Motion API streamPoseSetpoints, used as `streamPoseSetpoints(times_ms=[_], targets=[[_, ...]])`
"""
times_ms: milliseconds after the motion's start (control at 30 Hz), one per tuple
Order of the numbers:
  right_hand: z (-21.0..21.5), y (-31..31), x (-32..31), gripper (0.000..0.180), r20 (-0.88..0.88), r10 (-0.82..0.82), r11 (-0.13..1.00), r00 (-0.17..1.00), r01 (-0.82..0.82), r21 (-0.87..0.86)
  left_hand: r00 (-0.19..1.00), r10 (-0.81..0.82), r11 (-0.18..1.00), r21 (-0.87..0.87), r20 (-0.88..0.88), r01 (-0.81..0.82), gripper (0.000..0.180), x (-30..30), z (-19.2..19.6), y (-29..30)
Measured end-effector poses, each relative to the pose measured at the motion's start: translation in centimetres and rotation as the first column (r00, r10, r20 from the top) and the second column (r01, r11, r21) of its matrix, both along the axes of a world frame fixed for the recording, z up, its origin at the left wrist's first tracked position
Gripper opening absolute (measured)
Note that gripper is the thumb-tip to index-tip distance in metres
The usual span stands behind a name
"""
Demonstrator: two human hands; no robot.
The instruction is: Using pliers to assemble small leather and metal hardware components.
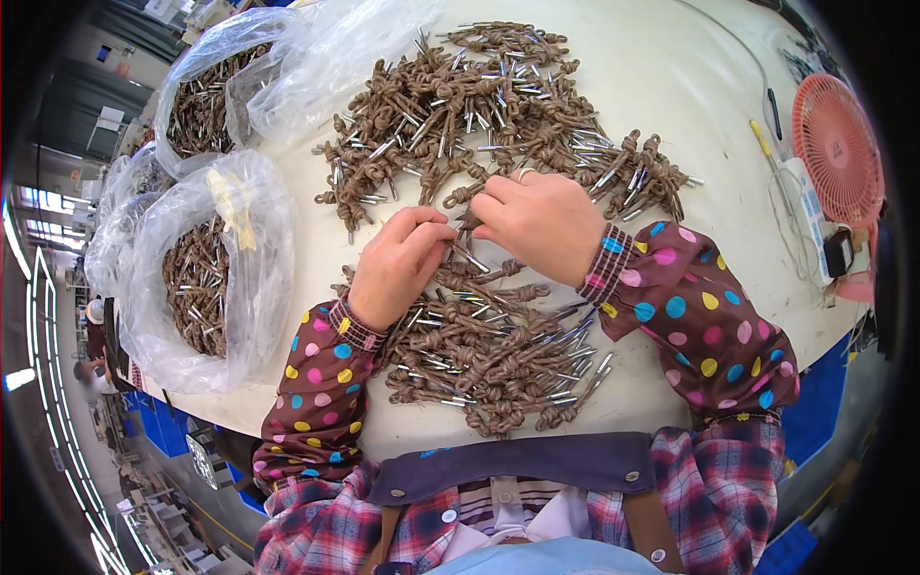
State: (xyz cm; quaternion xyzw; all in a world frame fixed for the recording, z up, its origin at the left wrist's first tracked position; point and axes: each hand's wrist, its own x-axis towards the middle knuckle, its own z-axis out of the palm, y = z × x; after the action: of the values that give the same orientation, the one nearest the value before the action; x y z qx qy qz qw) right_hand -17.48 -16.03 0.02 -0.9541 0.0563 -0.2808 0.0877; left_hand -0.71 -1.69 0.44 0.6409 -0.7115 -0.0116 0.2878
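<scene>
My left hand (395, 266) and my right hand (548, 222) meet over the middle of the table, fingers pinched together. Between them is a brown cord (467, 222) with a shiny metal tip, partly hidden by the fingers. Just beyond my hands spreads a large far pile of knotted brown cords (460, 105), their metal tips pointing many ways. Nearer my body, below my hands, lies a second heap of similar knotted cords (494, 350), with many tips turned to the right. Dotted sleeves cover both forearms.
At the left stand clear plastic bags (273, 287) filled with more knotted cords. A pink fan (836, 144) stands at the right edge beside a white power strip (807, 206). A yellow pen-like tool (763, 142) and a thin cable lie nearby on the pale table (661, 86).
</scene>
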Motion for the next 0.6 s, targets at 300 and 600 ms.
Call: streamPoseSetpoints(times_ms=[300, 600], targets=[[1.3, -1.9, -1.6, 0.023, 0.058, -0.174, 0.983, 0.983, 0.170, 0.065, 0.986, 0.130, 0.991, 0.001, 0.104, -0.131, 0.013, 0.4, 0.4, -1.0], [1.0, -2.6, -3.1, 0.026, 0.041, -0.233, 0.969, 0.972, 0.228, 0.101, 0.946, 0.302, 0.859, 0.395, 0.120, -0.325, 0.030, -0.4, 0.5, -4.4]])
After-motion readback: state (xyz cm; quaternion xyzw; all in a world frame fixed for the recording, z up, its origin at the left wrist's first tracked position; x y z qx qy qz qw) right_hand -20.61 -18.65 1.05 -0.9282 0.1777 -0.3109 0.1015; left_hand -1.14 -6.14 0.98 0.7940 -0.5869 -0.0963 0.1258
